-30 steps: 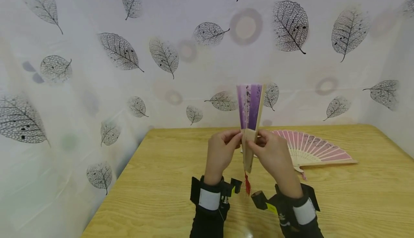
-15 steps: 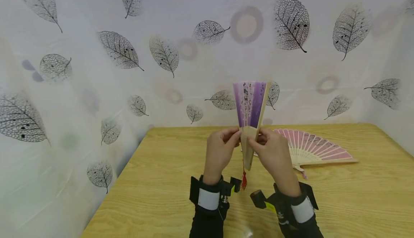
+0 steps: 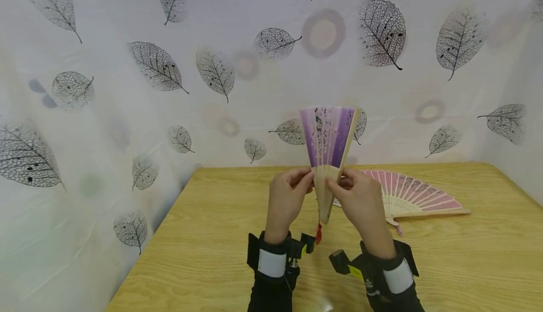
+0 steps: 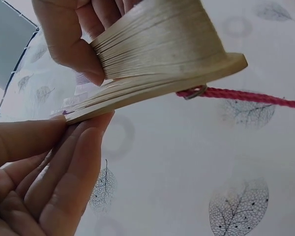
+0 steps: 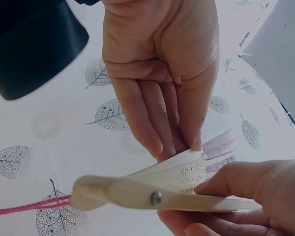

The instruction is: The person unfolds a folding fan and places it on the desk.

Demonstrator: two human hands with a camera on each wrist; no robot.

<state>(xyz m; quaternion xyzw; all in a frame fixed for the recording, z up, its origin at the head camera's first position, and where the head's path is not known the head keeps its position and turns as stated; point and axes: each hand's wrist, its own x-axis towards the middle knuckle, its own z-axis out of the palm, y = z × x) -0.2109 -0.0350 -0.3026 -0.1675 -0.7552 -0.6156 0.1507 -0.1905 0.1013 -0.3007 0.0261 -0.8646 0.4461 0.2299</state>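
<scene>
A purple folding fan (image 3: 328, 137), partly spread, stands upright over the table between the two hands, its pivot end down. My left hand (image 3: 285, 201) pinches its left edge between thumb and fingers. On the opposite edge, my right hand (image 3: 360, 201) pinches the pale slats. A red tassel (image 3: 318, 234) hangs below the pivot; the left wrist view shows its pink-red cord (image 4: 255, 96) looped through a metal ring. In the right wrist view the slats (image 5: 184, 174) have small cut-out flowers, and a metal rivet (image 5: 156, 198) joins them.
A pink fan (image 3: 411, 194) lies spread on the wooden table (image 3: 203, 236), behind and to the right of the right hand, which partly hides it. A white curtain (image 3: 237, 1) with leaf prints hangs behind the table. Both wrists wear black camera straps.
The purple fan has spread wider, mostly toward the left, showing more purple folds. My left hand has shifted slightly left and the right hand slightly right. The tassel has swung left.
</scene>
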